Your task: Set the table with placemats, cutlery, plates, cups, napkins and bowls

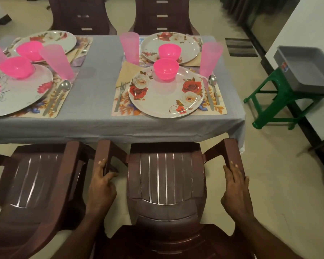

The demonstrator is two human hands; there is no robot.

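A brown plastic chair [166,180] stands at the near edge of the table [94,116], which has a grey cloth. My left hand [101,186] grips its left armrest and my right hand [236,186] grips its right armrest. Straight ahead lies a floral placemat [219,109] with a rose plate [166,98], a pink bowl [166,69] on it, a fork [120,94] on the left, a spoon [213,85] on the right, a pink cup [210,57] and a beige napkin [127,71]. Three more settings with plates, pink bowls and cups lie beyond and to the left.
A second brown chair [36,184] stands close on the left, and two more at the far side. To the right a green stool [281,101] carries a grey tray [307,68] beside a white counter. A striped mat [239,46] lies on the floor.
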